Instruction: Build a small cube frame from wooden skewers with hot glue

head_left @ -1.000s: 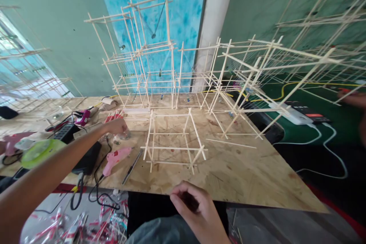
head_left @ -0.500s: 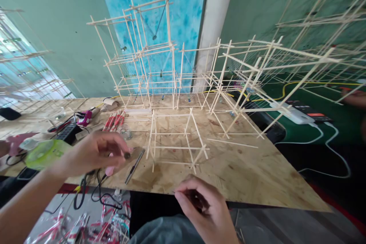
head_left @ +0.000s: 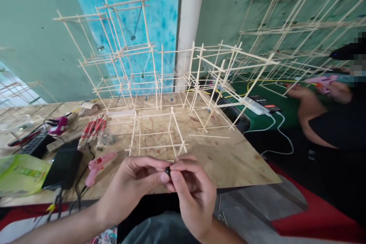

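Note:
A small, dark, glossy marble sits between my two hands, in front of a small stick frame. My left hand pinches it between thumb and forefinger from the left. Against its right side press the thumb and forefinger of my right hand, closed in a pinch. Whatever else the right fingertips hold is too small to make out. The low frame of thin wooden sticks stands on the plywood table just beyond my hands, which cover its near lower part.
A pink glue gun, a black box and a yellow-green bag lie to the left. Behind are red-wrapped sticks and a power strip. Tall stick towers stand at the back. Another person's hand holds a pink glue gun.
My left hand has moved right with the dark marble, and my right hand has come up to meet it. The view has turned right, bringing more of the other person into sight.

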`<move>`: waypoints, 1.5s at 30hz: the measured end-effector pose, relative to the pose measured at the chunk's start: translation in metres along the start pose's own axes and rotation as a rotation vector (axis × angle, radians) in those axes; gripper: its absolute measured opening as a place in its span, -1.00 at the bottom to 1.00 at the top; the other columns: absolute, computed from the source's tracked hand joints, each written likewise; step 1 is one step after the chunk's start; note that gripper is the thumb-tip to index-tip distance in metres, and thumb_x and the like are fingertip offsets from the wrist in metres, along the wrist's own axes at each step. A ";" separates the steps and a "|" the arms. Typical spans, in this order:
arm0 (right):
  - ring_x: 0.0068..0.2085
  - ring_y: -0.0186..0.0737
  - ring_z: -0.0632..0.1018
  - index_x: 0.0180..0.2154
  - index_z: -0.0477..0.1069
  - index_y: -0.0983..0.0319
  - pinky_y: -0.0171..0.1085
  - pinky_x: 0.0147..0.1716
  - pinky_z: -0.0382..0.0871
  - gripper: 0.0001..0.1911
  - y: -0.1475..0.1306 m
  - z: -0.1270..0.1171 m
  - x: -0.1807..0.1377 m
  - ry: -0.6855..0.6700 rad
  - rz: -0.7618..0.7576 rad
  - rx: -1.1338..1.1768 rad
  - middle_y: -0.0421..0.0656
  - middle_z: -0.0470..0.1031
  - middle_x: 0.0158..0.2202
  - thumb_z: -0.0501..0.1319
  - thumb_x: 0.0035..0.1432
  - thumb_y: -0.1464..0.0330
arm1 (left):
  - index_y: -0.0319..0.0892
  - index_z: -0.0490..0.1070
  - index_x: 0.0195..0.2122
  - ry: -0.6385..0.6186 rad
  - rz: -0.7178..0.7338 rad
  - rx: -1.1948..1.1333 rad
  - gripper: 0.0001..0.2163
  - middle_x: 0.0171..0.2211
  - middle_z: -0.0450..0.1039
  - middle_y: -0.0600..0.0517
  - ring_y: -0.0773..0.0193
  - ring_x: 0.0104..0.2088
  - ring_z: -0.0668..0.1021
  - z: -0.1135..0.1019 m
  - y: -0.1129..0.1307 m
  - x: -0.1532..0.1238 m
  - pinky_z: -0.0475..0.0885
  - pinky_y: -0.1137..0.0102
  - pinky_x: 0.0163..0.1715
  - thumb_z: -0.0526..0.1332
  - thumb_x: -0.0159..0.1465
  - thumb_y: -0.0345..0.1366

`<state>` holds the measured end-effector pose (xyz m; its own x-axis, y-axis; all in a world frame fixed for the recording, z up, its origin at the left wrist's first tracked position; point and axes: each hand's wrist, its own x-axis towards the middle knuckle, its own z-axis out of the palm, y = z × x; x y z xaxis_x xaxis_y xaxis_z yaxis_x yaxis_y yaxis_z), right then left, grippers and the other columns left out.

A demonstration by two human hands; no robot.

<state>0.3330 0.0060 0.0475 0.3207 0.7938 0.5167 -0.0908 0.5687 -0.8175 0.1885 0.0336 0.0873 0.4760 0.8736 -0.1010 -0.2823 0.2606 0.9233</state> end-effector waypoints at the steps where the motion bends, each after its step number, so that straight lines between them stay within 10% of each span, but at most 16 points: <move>1: -0.28 -0.25 0.57 -0.25 0.56 0.08 -0.33 -0.34 0.51 -0.92 0.002 -0.001 0.001 0.013 0.016 0.009 -0.17 0.52 -0.31 0.30 0.35 0.28 | -0.06 0.70 -0.22 0.022 0.015 -0.003 -0.82 -0.36 0.71 0.05 0.31 -0.36 0.71 0.002 -0.002 0.001 0.65 0.43 -0.22 0.53 0.14 -0.33; 11: -0.47 -0.41 0.44 -0.28 0.52 0.12 -0.44 -0.57 0.35 -0.86 0.015 -0.004 -0.002 -0.031 0.261 0.277 -0.23 0.45 -0.31 0.35 0.30 0.21 | -0.09 0.64 -0.45 0.129 0.108 0.021 -0.83 -0.44 0.66 0.15 0.37 -0.44 0.66 0.019 -0.006 0.011 0.61 0.51 -0.32 0.59 0.00 -0.41; 25: -0.42 -0.43 0.48 -0.27 0.53 0.13 -0.47 -0.44 0.42 -0.86 0.014 -0.005 0.007 -0.002 0.376 0.401 -0.25 0.48 -0.37 0.39 0.27 0.22 | -0.13 0.67 -0.26 0.165 0.104 0.114 -0.78 -0.34 0.69 0.01 0.23 -0.32 0.68 0.015 -0.016 0.009 0.60 0.35 -0.16 0.35 0.34 -0.10; 45: -0.40 -0.44 0.51 -0.27 0.56 0.14 -0.52 -0.41 0.46 -0.83 0.019 -0.011 0.008 -0.040 0.457 0.399 -0.25 0.52 -0.39 0.42 0.24 0.19 | -0.05 0.69 -0.22 0.139 0.041 -0.037 -0.85 -0.37 0.70 0.08 0.31 -0.36 0.71 0.014 -0.016 0.008 0.63 0.42 -0.14 0.51 0.18 -0.26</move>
<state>0.3448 0.0210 0.0334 0.1307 0.9797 0.1518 -0.5598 0.1992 -0.8043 0.2083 0.0302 0.0764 0.3440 0.9317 -0.1164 -0.3309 0.2364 0.9136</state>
